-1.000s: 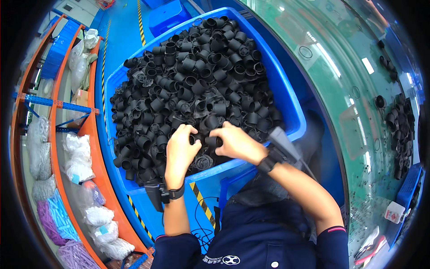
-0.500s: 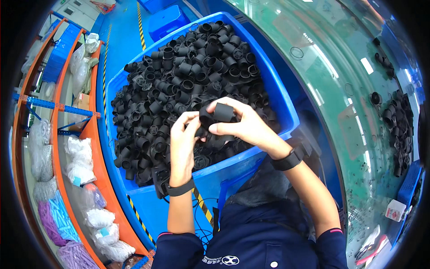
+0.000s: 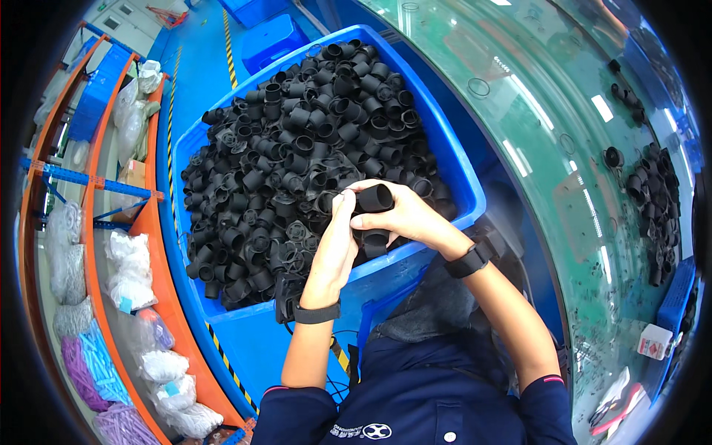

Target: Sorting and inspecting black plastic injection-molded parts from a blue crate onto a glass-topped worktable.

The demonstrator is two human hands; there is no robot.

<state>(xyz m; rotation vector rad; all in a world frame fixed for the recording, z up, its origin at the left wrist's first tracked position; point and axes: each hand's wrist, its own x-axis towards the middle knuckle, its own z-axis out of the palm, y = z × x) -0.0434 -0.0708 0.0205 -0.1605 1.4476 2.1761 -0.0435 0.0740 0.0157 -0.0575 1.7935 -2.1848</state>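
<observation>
My right hand (image 3: 408, 217) grips a short black plastic sleeve (image 3: 376, 198) between thumb and fingers, its round open end tipped up and to the right. Pressed against the sleeve's left side are the fingertips of my left hand (image 3: 337, 241), held close together; whatever lies inside them is hidden. Another black sleeve (image 3: 374, 242) shows just below my right hand, and I cannot tell whether it is held. Both hands are over the near side of a blue crate (image 3: 469, 167) heaped with similar black sleeves (image 3: 304, 141).
To the right runs a green-topped table (image 3: 519, 133) with a pile of black parts (image 3: 654, 204) and a white bottle (image 3: 654, 343). Orange-framed shelves (image 3: 167, 274) with bagged goods stand on the left. A blue stool (image 3: 274, 41) is beyond the crate.
My left hand has moved right and in against my right hand. The sleeve in my right hand has turned, showing its open end. The dark piece between my hands is now hidden.
</observation>
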